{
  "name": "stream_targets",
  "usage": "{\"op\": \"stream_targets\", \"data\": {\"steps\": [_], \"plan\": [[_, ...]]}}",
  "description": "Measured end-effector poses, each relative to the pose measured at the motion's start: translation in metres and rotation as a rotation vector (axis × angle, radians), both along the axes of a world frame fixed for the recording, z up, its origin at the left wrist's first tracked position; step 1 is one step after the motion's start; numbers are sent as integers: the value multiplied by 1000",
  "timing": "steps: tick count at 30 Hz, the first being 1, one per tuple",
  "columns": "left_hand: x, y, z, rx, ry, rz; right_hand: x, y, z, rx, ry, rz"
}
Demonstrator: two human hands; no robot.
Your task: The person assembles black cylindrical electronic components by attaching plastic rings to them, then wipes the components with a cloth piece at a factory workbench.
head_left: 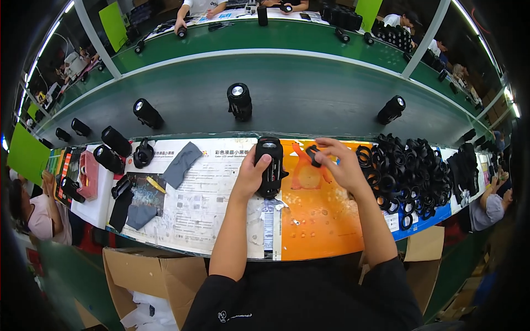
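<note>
Speaker (270, 168) within left hand (251, 175) fingers; black ring (313, 156) between right hand (341, 164) fingers.

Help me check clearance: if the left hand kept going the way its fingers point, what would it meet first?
It already grips the black speaker. Past that, the left hand points up-right toward the right hand holding a black ring; depth is unclear.

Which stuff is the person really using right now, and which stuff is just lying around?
In use:
- left hand gripping a black cylinder speaker
- right hand pinching a small black ring part
- heap of black rings beside the right hand, likely its supply

Lying about:
- grey cloth
- yellow tool
- pink tray
- speakers on the green belt
- cardboard box
</note>
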State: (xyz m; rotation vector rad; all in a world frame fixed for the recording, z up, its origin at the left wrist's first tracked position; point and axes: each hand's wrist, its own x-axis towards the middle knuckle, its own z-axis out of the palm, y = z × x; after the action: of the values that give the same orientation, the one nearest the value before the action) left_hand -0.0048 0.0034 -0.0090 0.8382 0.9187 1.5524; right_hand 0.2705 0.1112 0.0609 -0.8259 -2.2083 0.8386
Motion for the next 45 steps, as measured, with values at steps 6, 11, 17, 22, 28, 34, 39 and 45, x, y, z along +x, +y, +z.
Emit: {"op": "stream_targets", "data": {"steps": [6, 11, 17, 22, 28, 34, 39, 45], "plan": [[4, -11, 6, 33, 83, -36, -73, 19, 45, -511, 110, 238], [10, -8, 10, 23, 214, -46, -81, 19, 50, -572, 71, 327], [6, -12, 10, -14, 249, -1, -80, 9, 61, -234, -125, 327], [7, -10, 9, 22, 294, 19, -80, 0, 64, -107, -109, 336], [9, -9, 8, 23, 312, 40, -78, 8, 61, 8, -137, 475], [9, -8, 1, 75, 375, 77, -80, 1, 58, 33, -161, 457], [5, -7, 22, -25, 311, 3, -79, 2, 59, 46, -162, 458], [12, -8, 7, -8, 402, 97, -123, 21, 83, 133, -188, 527]]}}
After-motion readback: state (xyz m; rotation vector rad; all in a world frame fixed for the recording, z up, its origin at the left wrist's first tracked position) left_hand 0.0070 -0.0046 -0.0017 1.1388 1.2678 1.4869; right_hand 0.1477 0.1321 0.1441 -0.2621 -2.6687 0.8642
